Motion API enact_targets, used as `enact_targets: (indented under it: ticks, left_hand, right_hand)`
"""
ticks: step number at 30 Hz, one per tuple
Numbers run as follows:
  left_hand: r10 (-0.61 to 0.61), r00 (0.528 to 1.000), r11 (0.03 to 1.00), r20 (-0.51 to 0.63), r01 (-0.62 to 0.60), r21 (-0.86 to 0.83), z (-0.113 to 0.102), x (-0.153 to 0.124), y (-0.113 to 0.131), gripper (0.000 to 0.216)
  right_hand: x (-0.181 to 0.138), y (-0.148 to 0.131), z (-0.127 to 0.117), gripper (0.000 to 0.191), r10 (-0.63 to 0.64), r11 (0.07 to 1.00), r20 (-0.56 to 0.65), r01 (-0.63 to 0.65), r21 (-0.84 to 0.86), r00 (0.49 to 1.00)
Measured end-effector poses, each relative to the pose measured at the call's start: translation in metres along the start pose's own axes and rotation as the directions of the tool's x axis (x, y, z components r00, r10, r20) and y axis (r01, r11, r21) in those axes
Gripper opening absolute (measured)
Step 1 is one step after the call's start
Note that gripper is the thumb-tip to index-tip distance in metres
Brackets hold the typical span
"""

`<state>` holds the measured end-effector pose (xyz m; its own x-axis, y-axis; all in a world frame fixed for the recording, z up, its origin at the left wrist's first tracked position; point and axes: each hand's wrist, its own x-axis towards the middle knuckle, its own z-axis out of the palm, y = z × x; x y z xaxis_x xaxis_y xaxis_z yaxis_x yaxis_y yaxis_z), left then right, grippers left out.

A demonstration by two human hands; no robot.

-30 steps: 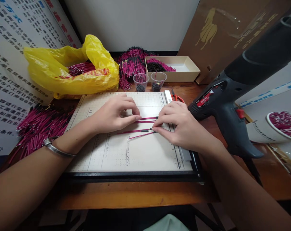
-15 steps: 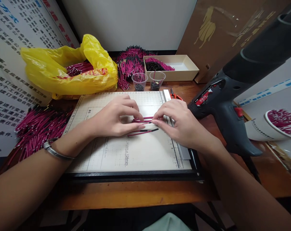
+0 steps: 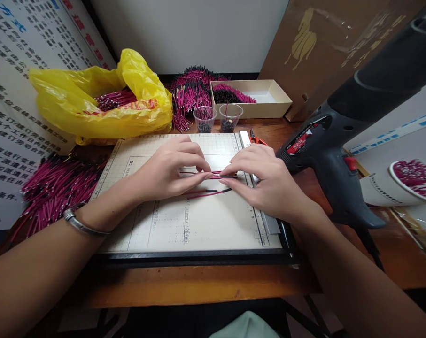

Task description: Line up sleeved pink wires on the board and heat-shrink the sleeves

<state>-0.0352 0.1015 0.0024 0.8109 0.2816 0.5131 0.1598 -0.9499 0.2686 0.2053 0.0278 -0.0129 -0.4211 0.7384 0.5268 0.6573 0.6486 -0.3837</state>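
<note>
My left hand is closed in a pinch on a magenta wire over the middle of the cutting board. From the other side, my right hand pinches the same wire near its black sleeve, thumb and forefinger together. Fingertips hide part of the wire, and I cannot tell how many strands are between them. Just in front of the hands, loose magenta wires with black ends lie on the cream paper trimmer board, which has printed grid lines and a metal strip along its right side.
A black heat gun stands at right, beside a white cup of wires. Behind the board are two clear cups, a shallow box and a wire heap. A yellow bag and more wires sit left.
My left fingertips have moved slightly right and closed onto the wire. My right fingers have shifted a little along it. The loose wires in front have barely moved.
</note>
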Motion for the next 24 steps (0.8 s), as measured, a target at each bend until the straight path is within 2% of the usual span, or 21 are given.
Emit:
enact_targets:
  ticks: [4,9,19,24]
  left_hand:
    - [0.007,1.000,1.000,-0.019,-0.007,-0.007,0.0012,0.0007,0.0004,0.018]
    - [0.010,1.000,1.000,-0.025,-0.010,0.001,0.0002,0.0008,0.0024,0.018]
    - [-0.073,0.997,0.997,0.011,0.073,-0.032,-0.0003,0.0019,0.0063,0.020]
    - [-0.063,0.998,0.997,0.029,0.064,-0.052,-0.0017,0.0012,0.0063,0.014]
  right_hand:
    - [0.0001,0.0006,0.0024,0.008,-0.016,1.000,-0.072,0.015,-0.016,0.997]
    - [0.0004,0.0002,0.0022,0.009,-0.008,1.000,-0.094,0.008,0.000,0.996]
    - [0.0012,-0.0040,0.0015,0.014,0.043,0.999,-0.045,-0.042,0.016,0.998]
    - [0.0031,-0.0043,-0.0014,0.016,0.063,0.998,-0.042,-0.062,0.030,0.997]
